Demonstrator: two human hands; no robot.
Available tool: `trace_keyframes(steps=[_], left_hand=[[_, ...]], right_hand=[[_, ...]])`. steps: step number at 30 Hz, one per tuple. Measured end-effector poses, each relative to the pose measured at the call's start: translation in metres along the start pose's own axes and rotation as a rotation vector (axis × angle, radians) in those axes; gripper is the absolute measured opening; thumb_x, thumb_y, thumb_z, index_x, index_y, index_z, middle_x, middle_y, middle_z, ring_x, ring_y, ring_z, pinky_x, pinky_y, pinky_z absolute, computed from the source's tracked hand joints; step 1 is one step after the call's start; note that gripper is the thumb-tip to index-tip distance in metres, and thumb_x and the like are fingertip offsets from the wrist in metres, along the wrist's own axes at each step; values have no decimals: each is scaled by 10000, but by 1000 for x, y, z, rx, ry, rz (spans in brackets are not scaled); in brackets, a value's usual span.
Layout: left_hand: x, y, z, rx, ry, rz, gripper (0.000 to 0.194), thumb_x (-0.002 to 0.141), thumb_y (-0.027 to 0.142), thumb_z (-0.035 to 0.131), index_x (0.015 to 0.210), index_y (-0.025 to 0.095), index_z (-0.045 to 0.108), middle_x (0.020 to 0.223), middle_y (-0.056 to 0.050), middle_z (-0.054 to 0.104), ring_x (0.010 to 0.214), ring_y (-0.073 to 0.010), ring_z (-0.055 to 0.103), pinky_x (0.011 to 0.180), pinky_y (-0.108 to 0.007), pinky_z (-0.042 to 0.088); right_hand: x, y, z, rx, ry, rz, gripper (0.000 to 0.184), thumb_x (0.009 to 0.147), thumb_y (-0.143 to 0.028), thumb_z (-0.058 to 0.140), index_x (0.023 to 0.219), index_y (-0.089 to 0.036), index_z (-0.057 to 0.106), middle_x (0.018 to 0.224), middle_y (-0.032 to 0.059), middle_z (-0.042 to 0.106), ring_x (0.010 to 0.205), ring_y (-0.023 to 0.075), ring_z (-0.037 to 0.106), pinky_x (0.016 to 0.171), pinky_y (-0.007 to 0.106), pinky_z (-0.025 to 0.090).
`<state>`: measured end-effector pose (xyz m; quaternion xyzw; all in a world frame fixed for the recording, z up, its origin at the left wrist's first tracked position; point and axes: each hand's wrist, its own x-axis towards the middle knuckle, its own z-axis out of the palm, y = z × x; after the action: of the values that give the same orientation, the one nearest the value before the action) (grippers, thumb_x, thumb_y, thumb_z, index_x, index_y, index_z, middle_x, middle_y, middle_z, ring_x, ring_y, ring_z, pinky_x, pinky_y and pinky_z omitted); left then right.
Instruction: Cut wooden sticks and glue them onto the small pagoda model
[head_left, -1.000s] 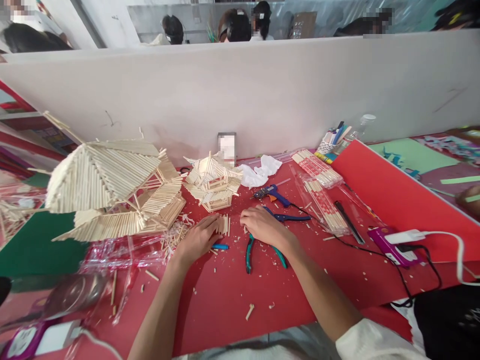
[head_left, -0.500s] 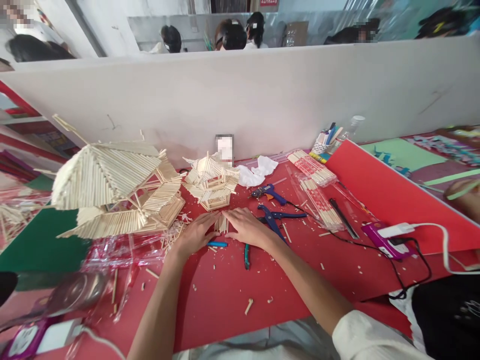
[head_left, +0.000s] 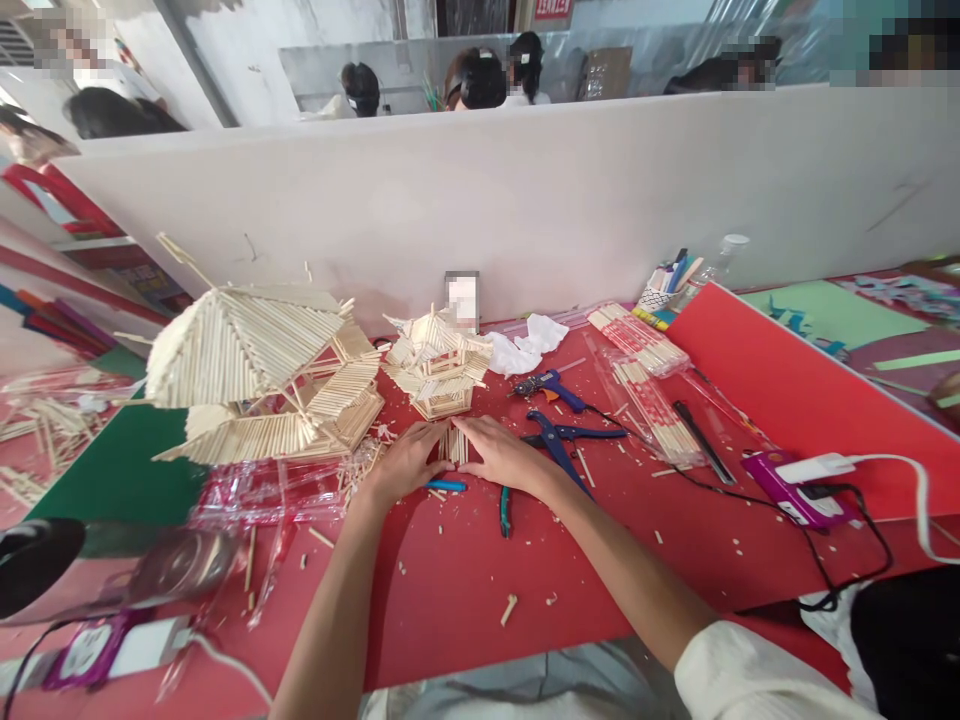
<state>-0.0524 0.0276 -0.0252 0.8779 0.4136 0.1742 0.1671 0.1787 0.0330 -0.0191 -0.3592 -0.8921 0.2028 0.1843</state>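
Note:
Between my two hands, a row of short wooden sticks (head_left: 453, 446) lies side by side on the red tabletop. My left hand (head_left: 409, 462) closes on the row from the left, fingertips at its far end and thumb at its near end. From the right, my right hand (head_left: 501, 455) closes on it in the same way. Just beyond my fingertips stands a small tiered pavilion model of sticks (head_left: 442, 378). A blue pen-like stick (head_left: 445, 485) lies below the row. Close to my right hand are blue-handled cutters (head_left: 559, 437) and green-handled pliers (head_left: 505, 512).
A larger stick pavilion (head_left: 247, 350) stands at left beside a green board (head_left: 112, 455). A blue glue gun (head_left: 553, 388), wrapped stick bundles (head_left: 656, 405), a red board (head_left: 795, 375) and a purple power strip (head_left: 799, 490) with cables are at right. A grey partition (head_left: 480, 200) closes the back.
The whole view has shifted slightly, so things appear further right. Both hands stay around the row of sticks with almost the same hold.

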Motion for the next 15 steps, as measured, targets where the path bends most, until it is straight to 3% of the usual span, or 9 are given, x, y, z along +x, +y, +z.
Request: trace_keyframes(steps=[7, 15], left_hand=[[2, 3, 3, 4, 23, -9, 699, 889, 399, 658, 1499, 206, 376, 1417, -164, 554, 1332, -306, 500, 1101, -501, 426], [3, 3, 3, -24, 8, -22, 756, 887, 442, 653, 1516, 183, 322, 1461, -187, 505, 1354, -309, 474, 1118, -498, 404]], right_hand=[[1, 0, -1, 15, 5, 12, 801, 904, -338, 675, 1564, -196, 244, 1337, 196, 566, 1254, 324, 516, 1028, 511, 460], [3, 1, 1, 7, 15, -17, 842, 911, -377, 665, 1576, -152, 198, 1380, 223, 534, 1267, 330, 496, 1042, 507, 450]])
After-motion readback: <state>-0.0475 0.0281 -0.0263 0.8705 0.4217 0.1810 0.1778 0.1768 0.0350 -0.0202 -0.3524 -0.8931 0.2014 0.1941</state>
